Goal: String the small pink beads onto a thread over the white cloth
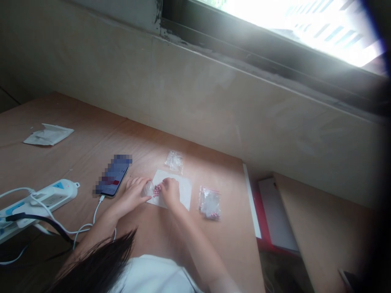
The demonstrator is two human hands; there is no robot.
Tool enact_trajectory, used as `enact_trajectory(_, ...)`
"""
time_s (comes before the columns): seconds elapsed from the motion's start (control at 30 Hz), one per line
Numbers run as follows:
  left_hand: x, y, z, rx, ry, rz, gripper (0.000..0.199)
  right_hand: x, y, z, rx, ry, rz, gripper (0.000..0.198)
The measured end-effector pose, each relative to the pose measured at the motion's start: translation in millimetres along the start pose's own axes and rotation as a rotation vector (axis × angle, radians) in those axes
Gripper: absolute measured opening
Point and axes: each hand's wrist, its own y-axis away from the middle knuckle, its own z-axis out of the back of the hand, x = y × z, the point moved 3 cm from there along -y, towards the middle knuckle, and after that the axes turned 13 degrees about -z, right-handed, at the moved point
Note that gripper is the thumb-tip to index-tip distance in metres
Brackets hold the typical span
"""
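Observation:
On a white sheet of paper point(185, 191) lies a small cluster of pink and dark-red bead-like pieces point(157, 190). My left hand point(136, 190) curves its fingers and thumb around a small clear rounded container point(148, 189) at the paper's left edge. The container's mouth faces the pieces, as far as I can make out. From the right, my right hand point(171, 190) reaches in with bent fingers pressed together, its fingertips against the cluster. Whatever sits between those fingertips is hidden.
Clear plastic bags point(210, 202), one with pink pieces inside, lie right of the paper. Another clear bag point(174, 161) lies behind it. A phone point(114, 175) on a white cable, a power strip point(58, 195) and a white packet point(50, 134) occupy the left of the wooden table point(232, 244).

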Motion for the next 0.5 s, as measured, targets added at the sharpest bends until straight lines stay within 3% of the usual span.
enact_trajectory(0.17, 4, 7, 4, 0.006, -0.013, 0.027, 0.045, -3, -8, -6, 0.024, 0.126, 0.016, 0.009)
enact_trajectory(0.27, 1, 4, 4, 0.007, -0.020, 0.041, 0.043, 1, -5, -5, 0.056, 0.064, 0.033, 0.010)
enact_trajectory(0.37, -2, -1, 2, 0.005, -0.022, 0.043, 0.039, 7, -1, -4, 0.165, -0.070, 0.139, 0.011)
enact_trajectory(0.5, -2, -6, -1, -0.012, -0.010, 0.039, 0.041, 5, -4, -2, 0.075, -0.030, 0.120, 0.013)
